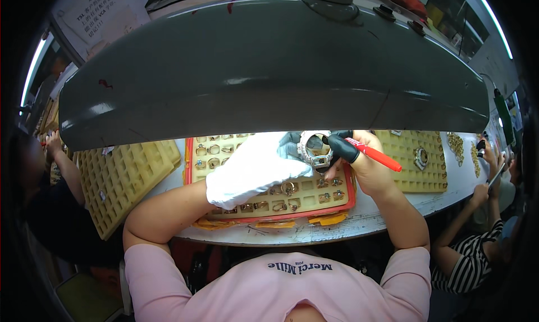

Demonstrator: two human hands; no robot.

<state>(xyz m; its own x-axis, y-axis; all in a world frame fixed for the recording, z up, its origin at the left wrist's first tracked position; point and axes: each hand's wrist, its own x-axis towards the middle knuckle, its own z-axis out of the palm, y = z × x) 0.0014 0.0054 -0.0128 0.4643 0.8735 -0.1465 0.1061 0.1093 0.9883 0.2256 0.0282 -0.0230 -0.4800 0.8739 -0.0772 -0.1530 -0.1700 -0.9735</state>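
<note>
1. Grey lamp hood [269,69], broad and curved, spans the upper part of the view nearest the camera, with a few dark red marks on its shell.
2. Left hand [255,167], in a white glove with dark grey fingertip covers [288,145], is closed round the side of a watch case [321,162], gripping it between thumb and fingers.
3. Right hand [368,153] is curled, pinching a red marker [383,158]; its black finger cover [343,148] meets the right side of the case.
4. That case is silver-coloured, with a large round opening and a patterned rim; it is held just below the hood's edge, above a red-rimmed tray [352,201].
5. Rings [289,188], many with stones, sit in the tray's pale compartments.
6. White table [370,225], scuffed along its front edge, carries this tray, a tilted yellowish tray [120,178] at left and another tray [404,180] at right, where a second watch case [420,158] lies.
7. Gold-coloured chains [456,146] lie farther right.
8. Co-workers sit at both sides: a bare forearm [68,173] at left, a striped sleeve [471,260] at right.
9. Behind are a printed notice [92,18] and a bright tube light [494,19].
</note>
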